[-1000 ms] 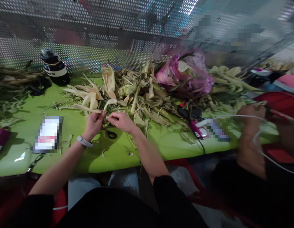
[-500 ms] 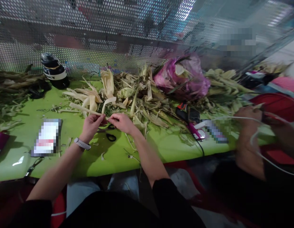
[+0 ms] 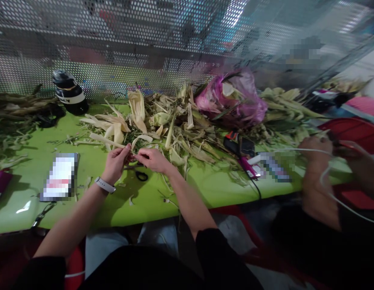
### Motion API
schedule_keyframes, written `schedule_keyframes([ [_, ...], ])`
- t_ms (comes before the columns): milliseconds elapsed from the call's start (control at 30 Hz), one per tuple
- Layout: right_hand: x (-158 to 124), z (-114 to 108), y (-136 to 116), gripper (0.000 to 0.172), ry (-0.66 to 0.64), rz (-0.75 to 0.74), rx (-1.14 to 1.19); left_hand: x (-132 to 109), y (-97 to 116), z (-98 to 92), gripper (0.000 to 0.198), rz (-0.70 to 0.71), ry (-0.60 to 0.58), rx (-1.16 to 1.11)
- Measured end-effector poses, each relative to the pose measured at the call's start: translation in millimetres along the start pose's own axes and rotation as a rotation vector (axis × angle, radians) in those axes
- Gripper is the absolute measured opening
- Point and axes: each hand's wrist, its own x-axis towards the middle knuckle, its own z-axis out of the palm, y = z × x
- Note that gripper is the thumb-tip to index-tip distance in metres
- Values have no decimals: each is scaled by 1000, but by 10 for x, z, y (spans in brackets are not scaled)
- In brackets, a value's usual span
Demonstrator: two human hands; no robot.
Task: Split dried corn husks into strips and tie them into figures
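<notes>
My left hand (image 3: pixel 116 162) is closed in a pinch on a pale strip of corn husk (image 3: pixel 142 138), which curls up and to the right above the fingers. Close beside it, my right hand (image 3: pixel 153 159) has its fingers pinched together at the base of the same strip; the exact spot they grip is partly hidden. Another flat pale husk strip (image 3: pixel 104 139) points left from behind the left hand. Under the hands lies a pair of scissors (image 3: pixel 141 175), only a black handle loop showing plainly. A heap of dry corn husks (image 3: pixel 163 117) spreads just beyond.
A phone (image 3: pixel 60 175) lies left on the green table (image 3: pixel 120 209), near a dark bottle (image 3: pixel 70 92). Right of the heap are a pink plastic bag (image 3: pixel 235 100), a power bank (image 3: pixel 250 167), another phone (image 3: pixel 276 167) and a co-worker's hands (image 3: pixel 316 147). Perforated metal stands behind.
My right hand has shifted slightly down and left, its fingers more curled. The curled husk strip has tipped lower and to the right. The left hand has barely moved.
</notes>
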Motion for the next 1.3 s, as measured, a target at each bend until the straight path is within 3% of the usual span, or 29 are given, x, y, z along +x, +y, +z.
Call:
schedule_keyframes([
  [167,22,55,29,41,12,48,86,33,-22,-14,35,116,-6,1],
  [267,61,105,87,44,152,171,206,26,-57,-16,35,98,-87,49],
  [367,111,157,158,40,299,203,355,-8,-81,-6,37,44,-163,80],
  [500,148,185,210,31,385,191,460,-21,-79,-9,39,12,-125,93],
  [667,120,158,145,30,276,255,447,7,-66,-24,33,89,-67,94],
  [900,58,192,72,25,169,111,208,-7,-48,-4,31,160,-73,127],
  [1033,57,179,102,26,80,55,212,3,-45,-15,30,191,-68,136],
  [1300,46,141,58,20,62,118,377,-16,-39,-5,30,245,-91,170],
])
